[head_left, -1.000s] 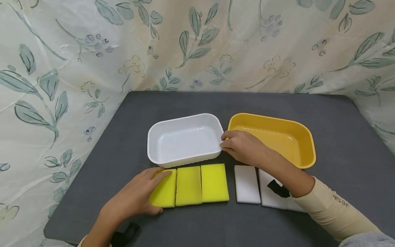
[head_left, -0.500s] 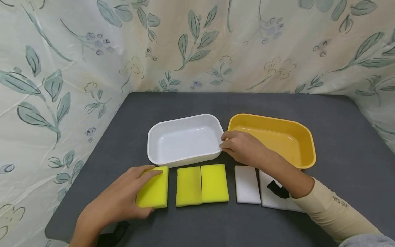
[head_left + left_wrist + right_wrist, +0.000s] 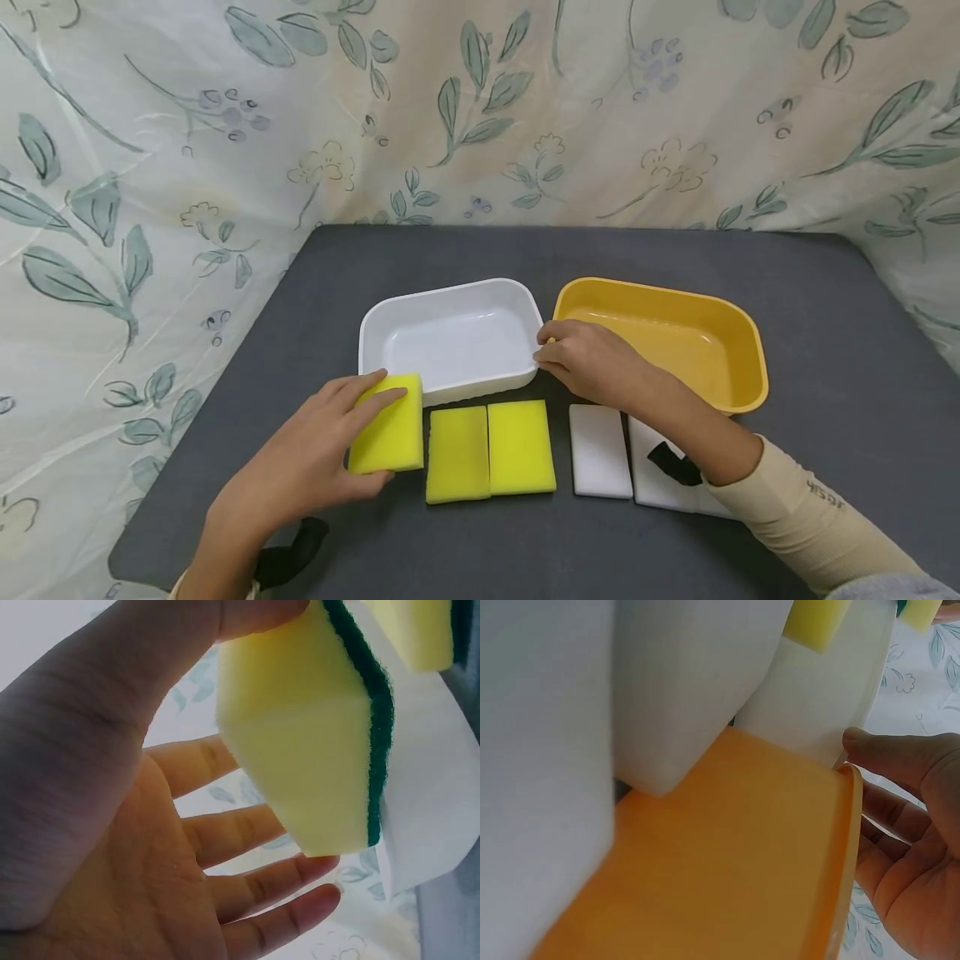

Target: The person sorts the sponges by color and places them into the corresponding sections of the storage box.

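In the head view my left hand [image 3: 311, 446] grips a yellow sponge [image 3: 390, 425] by its edges, thumb at the near side and fingers at the far side. The left wrist view shows a dark green scouring layer [image 3: 380, 735] on its underside. The sponge is raised off the table, by the front left corner of a white rectangular tub [image 3: 450, 342]. My right hand [image 3: 592, 354] pinches the white tub's right rim with thumb and fingers. It lies over the left end of a yellow-orange tub [image 3: 675, 342]. Both tubs are empty where visible.
Two more yellow sponges [image 3: 458, 454] [image 3: 521, 447] lie side by side before the white tub. Several white sponge blocks [image 3: 602, 451] lie to their right, partly hidden by my right forearm. The dark grey table [image 3: 480, 550] ends at a floral curtain [image 3: 480, 108].
My left hand first slid the leftmost yellow sponge left, away from the other two. Then it lifted it up and forward toward the white tub. The right hand stayed in place.
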`<state>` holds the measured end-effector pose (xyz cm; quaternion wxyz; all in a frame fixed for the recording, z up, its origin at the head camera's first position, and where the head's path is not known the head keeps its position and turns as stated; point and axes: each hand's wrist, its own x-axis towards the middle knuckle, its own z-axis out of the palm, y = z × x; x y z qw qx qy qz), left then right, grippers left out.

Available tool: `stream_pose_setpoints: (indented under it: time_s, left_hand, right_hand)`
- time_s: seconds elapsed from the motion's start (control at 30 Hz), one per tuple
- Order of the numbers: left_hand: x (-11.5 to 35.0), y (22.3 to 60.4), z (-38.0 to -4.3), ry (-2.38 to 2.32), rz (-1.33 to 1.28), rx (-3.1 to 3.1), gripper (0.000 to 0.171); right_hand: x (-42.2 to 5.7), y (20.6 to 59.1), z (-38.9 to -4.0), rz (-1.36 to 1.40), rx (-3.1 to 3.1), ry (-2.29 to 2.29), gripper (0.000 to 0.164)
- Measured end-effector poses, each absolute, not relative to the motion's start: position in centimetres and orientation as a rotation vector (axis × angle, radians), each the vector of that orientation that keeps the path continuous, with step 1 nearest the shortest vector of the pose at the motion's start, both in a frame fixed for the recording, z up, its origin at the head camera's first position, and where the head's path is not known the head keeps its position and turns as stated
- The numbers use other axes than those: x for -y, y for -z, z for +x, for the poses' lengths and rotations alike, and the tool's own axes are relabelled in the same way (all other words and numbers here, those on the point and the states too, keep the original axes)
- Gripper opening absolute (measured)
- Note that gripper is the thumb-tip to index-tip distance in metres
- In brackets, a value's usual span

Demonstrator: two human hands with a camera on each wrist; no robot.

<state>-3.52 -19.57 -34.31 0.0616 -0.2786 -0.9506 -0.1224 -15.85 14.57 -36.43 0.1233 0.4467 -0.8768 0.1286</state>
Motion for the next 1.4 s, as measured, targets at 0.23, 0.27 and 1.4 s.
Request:
stream_pose_setpoints:
  time_s: [0.23, 0.27, 1.4]
  left_hand:
    - [19.3, 34.1, -3.4, 0.378, -0.849, 2.892, 0.069]
    - [19.3, 34.0, -3.3, 0.379, -0.856, 2.893, 0.067]
    - [19.3, 31.5, -10.3, 0.414, -0.935, 3.073, 0.031]
  right_hand:
    - [-14.9, 36.6, -15.6, 1.316, 2.545, -0.357, 0.008]
    - [-14.9, 36.6, -15.6, 1.317, 2.544, -0.358, 0.008]
    - [-14.2, 36.0, -16.4, 1.283, 2.573, -0.389, 0.007]
